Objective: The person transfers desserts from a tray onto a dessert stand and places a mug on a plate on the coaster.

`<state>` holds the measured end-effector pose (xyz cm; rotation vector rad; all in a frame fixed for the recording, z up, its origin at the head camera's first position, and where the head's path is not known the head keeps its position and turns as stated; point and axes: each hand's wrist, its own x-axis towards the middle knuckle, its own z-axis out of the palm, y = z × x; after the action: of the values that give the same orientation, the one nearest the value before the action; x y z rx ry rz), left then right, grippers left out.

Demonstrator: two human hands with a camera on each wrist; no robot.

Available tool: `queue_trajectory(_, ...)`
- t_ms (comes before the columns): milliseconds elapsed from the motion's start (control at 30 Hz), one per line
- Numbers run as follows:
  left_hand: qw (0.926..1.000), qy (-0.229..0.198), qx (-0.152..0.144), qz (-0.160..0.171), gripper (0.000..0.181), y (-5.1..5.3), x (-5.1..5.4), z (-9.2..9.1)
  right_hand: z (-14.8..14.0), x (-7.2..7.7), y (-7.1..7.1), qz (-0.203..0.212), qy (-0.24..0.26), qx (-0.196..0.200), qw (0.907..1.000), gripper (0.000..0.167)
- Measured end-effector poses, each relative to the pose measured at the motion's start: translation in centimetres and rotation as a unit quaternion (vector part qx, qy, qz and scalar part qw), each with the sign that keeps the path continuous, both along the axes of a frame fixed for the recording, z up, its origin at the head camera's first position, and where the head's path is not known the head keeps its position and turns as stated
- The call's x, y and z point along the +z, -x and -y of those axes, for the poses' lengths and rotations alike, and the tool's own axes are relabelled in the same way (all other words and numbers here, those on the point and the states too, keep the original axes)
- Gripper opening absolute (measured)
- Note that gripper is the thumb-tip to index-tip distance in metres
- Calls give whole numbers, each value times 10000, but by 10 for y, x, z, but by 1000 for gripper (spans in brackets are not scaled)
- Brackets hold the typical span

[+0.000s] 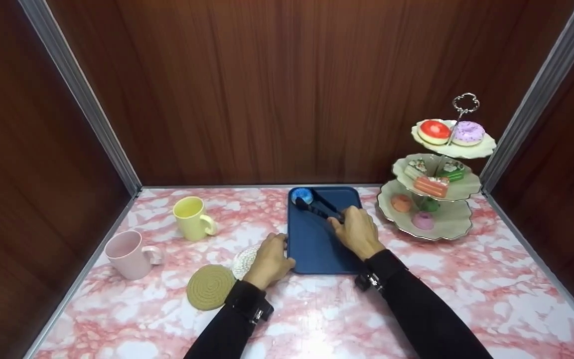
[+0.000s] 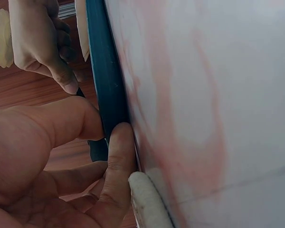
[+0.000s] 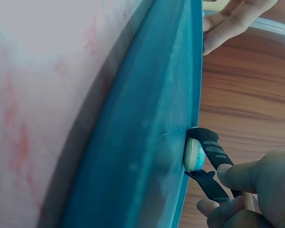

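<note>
two black sleeves enter from the bottom edge of the head view, which cuts them off. nearest lies a round olive coaster, just beside a white coaster partly hidden under the left hand. that hand pinches the left rim of a dark blue tray, thumb and fingers on either side of it in the left wrist view. the tray's long axis runs away from the person; its near right corner is hidden by the right wrist.

over the tray the right hand grips black tongs, which point away and to the left, their long axis slanting across the tray towards its far left corner. there the tips stand spread on either side of a blue-topped donut; whether both press on it i cannot tell. the handle end is hidden in the fist.

left of the tray stand a pink mug and, farther off, a yellow mug, both upright, handles to the right. on the right rises a three-tiered stand with two donuts on top, three cake slices midway and three small sweets below, the green one partly hidden and hard to make out.
</note>
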<state>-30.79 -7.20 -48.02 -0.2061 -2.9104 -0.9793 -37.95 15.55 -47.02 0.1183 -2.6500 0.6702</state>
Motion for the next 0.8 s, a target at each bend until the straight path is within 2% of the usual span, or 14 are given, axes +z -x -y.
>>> queue_trajectory(233, 9999, 12, 77, 82, 66, 0, -1, -1, 0, 0, -3, 0, -13, 32, 10000, 30)
queue_trajectory(533, 9999, 66, -47, -88, 63, 0, 1, 0, -1, 2, -8, -162, 19, 93, 9998, 26)
queue_trajectory(800, 9998, 118, -31, -124, 64, 0, 1, -1, -8, 6, -13, -320, 79, 109, 9994, 23)
